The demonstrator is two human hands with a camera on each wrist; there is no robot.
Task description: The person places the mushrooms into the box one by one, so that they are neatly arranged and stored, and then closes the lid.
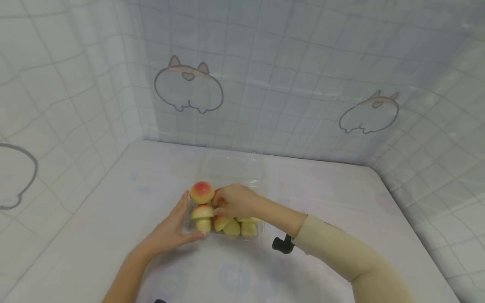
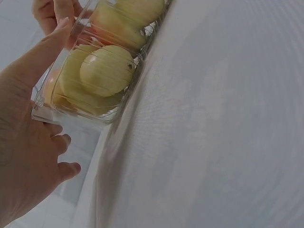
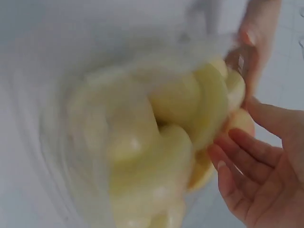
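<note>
Several toy mushrooms with yellow stalks and red-tinged caps sit in a clear plastic box (image 1: 261, 229); its lid (image 1: 231, 166) lies back behind it. My left hand (image 1: 172, 229) spans the box's front left corner, its fingers along the left wall and its thumb along the front. Two toy mushrooms (image 1: 202, 192) stand nearest that hand. Reaching over the box from the right, my right hand (image 1: 236, 202) pinches a toy mushroom (image 3: 241, 121) between thumb and fingers in the back row. That hand hides part of the contents in the head view. In the left wrist view, yellow stalks (image 2: 107, 71) show through the wall.
A black wrist mount (image 1: 283, 244) is beside the right forearm. The box stands on a pale cloth-covered table (image 1: 322, 198). Behind and at both sides hang pale gridded curtains (image 1: 265, 84) printed with cartoon animals.
</note>
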